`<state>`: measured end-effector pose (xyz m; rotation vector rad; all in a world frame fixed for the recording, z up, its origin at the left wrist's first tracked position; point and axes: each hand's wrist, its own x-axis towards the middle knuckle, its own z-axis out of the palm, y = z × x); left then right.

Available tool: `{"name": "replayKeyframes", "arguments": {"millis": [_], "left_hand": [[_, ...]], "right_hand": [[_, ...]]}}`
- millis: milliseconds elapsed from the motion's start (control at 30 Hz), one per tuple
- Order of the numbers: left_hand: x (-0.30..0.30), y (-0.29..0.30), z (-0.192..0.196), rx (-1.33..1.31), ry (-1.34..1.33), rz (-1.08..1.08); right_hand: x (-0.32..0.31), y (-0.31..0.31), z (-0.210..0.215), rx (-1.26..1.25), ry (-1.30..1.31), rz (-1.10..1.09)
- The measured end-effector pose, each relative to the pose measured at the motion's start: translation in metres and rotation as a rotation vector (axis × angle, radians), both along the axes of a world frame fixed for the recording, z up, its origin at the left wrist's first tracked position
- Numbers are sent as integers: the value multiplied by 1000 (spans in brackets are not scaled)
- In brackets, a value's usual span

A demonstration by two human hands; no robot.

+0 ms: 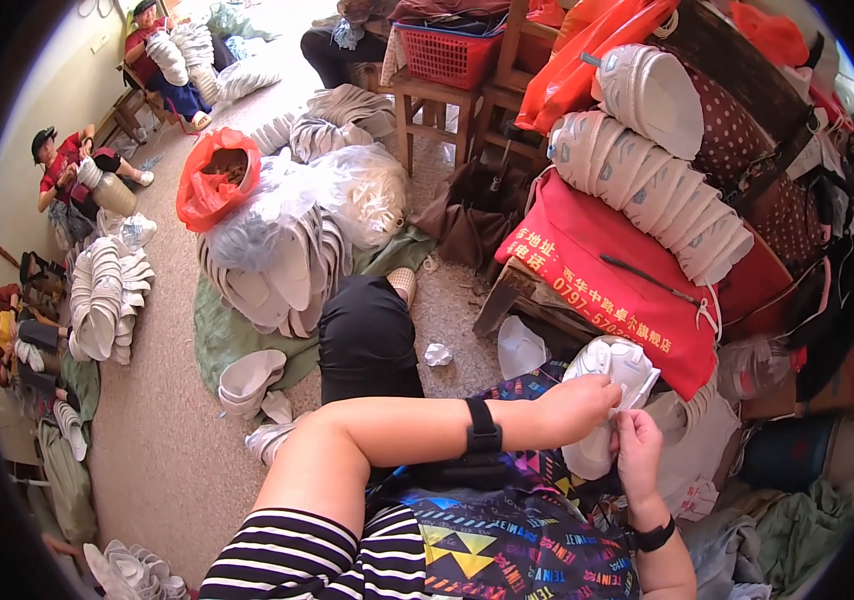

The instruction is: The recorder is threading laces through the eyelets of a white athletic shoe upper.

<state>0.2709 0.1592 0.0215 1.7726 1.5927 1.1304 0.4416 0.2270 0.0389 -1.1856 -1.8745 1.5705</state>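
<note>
Two closed pinches, left hand [577, 410] and right hand [639, 455], at a white shoe upper [602, 358] by the right side of the patterned apron [537, 525]; what lies gripped too small to tell. Just beyond, on red cloth [587, 255], nested pale uppers [642, 190].

Black-and-white striped top [282, 560], dark apron [507, 535] (brightly printed all over), black wrist straps [484, 438], black trouser leg [369, 345]

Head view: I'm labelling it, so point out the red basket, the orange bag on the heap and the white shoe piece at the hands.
Red basket [447, 60], head view: front wall.
Orange bag [201, 198], head view: lower left side.
White shoe piece [599, 362], head view: upper part.
</note>
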Motion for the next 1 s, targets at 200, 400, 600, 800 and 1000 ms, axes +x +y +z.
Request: {"name": "replayKeyframes", "arguments": {"millis": [200, 400, 600, 800, 1000], "left_hand": [[5, 6, 9, 58, 343, -12], [-46, -33, 37, -156, 308, -86], [-205, -92, 49, -69, -1463, -72], [-353, -235, 25, 656, -1880, 675], [-353, -246, 1, 593, -1910, 1025]], "right_hand": [[3, 5, 18, -89, -18, 27], [22, 25, 34, -101, -100, 136], [64, 54, 31, -329, -293, 231], [98, 62, -16, -322, -623, 214], [120, 65, -61, -127, -1061, 168]]}}
